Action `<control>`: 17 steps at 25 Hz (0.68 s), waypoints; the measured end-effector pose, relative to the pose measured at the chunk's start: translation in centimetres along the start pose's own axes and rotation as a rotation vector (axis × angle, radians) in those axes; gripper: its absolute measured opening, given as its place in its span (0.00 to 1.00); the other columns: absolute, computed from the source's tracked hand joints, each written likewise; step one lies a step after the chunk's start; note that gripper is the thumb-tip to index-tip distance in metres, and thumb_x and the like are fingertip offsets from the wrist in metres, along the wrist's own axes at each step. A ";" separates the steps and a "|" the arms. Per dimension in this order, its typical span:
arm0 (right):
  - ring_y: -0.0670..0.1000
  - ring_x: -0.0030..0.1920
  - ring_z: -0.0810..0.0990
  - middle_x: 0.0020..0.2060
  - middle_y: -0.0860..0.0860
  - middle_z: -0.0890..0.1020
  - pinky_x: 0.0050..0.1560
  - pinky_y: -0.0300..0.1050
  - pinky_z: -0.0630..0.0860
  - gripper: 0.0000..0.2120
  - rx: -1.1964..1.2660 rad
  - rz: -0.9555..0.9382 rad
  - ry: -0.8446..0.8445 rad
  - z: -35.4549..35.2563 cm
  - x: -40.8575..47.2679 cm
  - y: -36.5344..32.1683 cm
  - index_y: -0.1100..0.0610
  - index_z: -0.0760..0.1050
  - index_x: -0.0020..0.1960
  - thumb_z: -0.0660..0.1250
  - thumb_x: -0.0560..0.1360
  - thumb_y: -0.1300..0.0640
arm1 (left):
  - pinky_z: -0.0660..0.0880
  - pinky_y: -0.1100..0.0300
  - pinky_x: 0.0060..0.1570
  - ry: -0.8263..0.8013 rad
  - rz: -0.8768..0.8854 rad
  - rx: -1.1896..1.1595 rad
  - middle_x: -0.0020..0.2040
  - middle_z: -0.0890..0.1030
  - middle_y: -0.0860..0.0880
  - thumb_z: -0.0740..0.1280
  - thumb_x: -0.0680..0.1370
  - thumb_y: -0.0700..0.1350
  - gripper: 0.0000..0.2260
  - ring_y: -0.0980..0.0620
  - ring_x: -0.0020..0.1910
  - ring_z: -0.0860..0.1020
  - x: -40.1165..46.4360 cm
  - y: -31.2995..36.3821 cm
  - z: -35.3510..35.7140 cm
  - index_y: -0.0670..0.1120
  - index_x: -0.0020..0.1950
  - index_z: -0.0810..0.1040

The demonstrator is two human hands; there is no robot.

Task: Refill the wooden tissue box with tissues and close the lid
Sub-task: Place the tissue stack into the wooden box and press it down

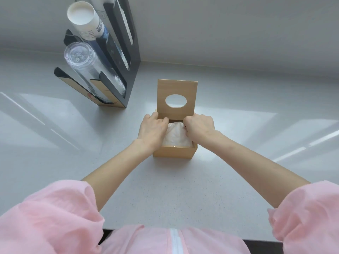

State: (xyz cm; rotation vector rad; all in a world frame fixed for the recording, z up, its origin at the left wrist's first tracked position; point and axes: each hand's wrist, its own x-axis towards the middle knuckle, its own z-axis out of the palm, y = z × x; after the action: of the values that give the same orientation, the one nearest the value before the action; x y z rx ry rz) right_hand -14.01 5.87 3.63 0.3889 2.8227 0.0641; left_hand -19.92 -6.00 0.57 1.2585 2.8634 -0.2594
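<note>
On the grey worktop [128, 180], the wooden tissue box [174, 152] is stood with its lid [177, 88] raised upright. White tissues [176, 134] inside are pressed by the left hand [153, 128], fingers curled, and gripped by the closed right hand [200, 126].

Box: wooden tissue box [173, 152] on the pale grey surface [183, 189], lid [177, 88] standing upright at the back.
Contents: white tissues [176, 134] filling the open top.
Left hand [153, 126]: fingers down on the tissues, left side.
Right hand [200, 125]: curled on the tissues, right side.
Far left: black cup holder [117, 57].
</note>
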 end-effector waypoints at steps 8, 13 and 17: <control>0.50 0.54 0.79 0.52 0.48 0.81 0.26 0.36 0.55 0.10 -0.260 -0.123 -0.053 0.9 0.5 -2.5 0.54 0.76 0.53 0.64 0.74 0.63 | 0.61 0.56 0.60 -0.153 0.141 0.189 0.52 0.82 0.46 0.63 0.72 0.35 0.12 0.45 0.60 0.70 1.7 1.3 -0.5 0.41 0.56 0.73; 0.50 0.54 0.80 0.53 0.48 0.81 0.26 0.36 0.55 0.10 -0.223 -0.112 -0.063 1.5 1.2 -2.4 0.55 0.76 0.53 0.64 0.73 0.64 | 0.63 0.58 0.57 -0.214 0.172 0.216 0.54 0.81 0.47 0.64 0.75 0.40 0.10 0.47 0.60 0.69 2.0 0.9 -0.4 0.43 0.56 0.74; 0.53 0.60 0.76 0.57 0.52 0.78 0.42 0.39 0.67 0.13 -0.127 -0.155 -0.036 0.7 0.6 -1.9 0.58 0.72 0.58 0.63 0.74 0.63 | 0.64 0.57 0.56 -0.272 0.175 0.084 0.58 0.79 0.46 0.66 0.75 0.48 0.18 0.45 0.60 0.72 2.0 0.0 -1.2 0.43 0.61 0.70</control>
State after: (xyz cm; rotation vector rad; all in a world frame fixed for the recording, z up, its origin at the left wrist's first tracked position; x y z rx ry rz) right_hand -14.83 4.17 2.63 0.1406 2.7846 0.2007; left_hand -21.25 -4.35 1.58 1.3587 2.5224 -0.5087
